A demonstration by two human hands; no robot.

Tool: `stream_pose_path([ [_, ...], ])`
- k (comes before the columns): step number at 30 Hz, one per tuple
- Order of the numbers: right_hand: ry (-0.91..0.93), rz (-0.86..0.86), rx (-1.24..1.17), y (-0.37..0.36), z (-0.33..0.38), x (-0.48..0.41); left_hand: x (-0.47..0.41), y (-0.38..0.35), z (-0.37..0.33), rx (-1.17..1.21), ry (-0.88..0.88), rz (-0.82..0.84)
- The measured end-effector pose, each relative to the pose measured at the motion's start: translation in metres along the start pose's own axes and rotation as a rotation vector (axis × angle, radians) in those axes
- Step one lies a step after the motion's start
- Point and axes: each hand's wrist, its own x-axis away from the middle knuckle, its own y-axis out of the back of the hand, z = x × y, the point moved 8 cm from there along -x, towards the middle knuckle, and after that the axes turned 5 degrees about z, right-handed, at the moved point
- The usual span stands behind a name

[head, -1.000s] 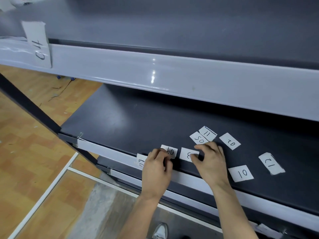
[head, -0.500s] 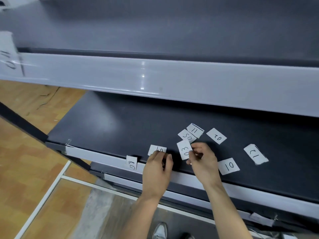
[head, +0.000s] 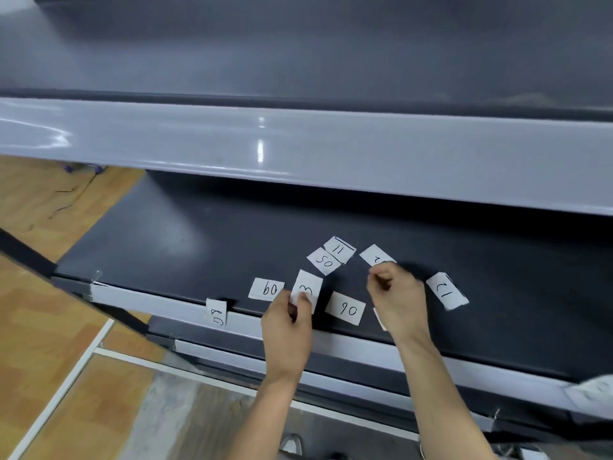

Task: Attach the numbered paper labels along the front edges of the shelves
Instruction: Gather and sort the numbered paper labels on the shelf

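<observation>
Left hand [head: 288,322] pinches label 03 [head: 307,287] over the dark shelf [head: 199,247], label 09 [head: 267,289] just left of the grip. Right hand [head: 396,293], fingers curled, covers half of label 02 [head: 376,254]; whether it holds anything cannot be told.

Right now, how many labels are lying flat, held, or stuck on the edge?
Lying on shelf: 7 (09, 05, 11, 02, 06, 12, sliver)
Held by left hand: 1 (03)
Stuck on front edge: 1 (08)
Total: 9, blurry scrap not counted
</observation>
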Motion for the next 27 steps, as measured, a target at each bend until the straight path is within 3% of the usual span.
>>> stream_pose_path([
  [4,0.009,-0.12,0.315,0.012,-0.001,-0.037,-0.002,0.001,-0.006,0.044,0.015,-0.035],
  [10,-0.041,-0.149,0.421,-0.005,-0.005,-0.042,-0.001,0.003,-0.007,0.011,-0.005,-0.055],
  [18,-0.062,-0.069,-0.082,0.021,-0.018,-0.04,0.0,-0.007,-0.026,0.018,-0.068,0.007],
  [24,-0.23,-0.016,-0.62,0.048,-0.036,-0.01,0.02,-0.042,-0.036,-0.044,-0.165,0.151],
  [27,-0.247,0.097,-0.625,0.06,-0.038,0.005,0.031,-0.063,-0.04,-0.047,-0.198,0.216],
])
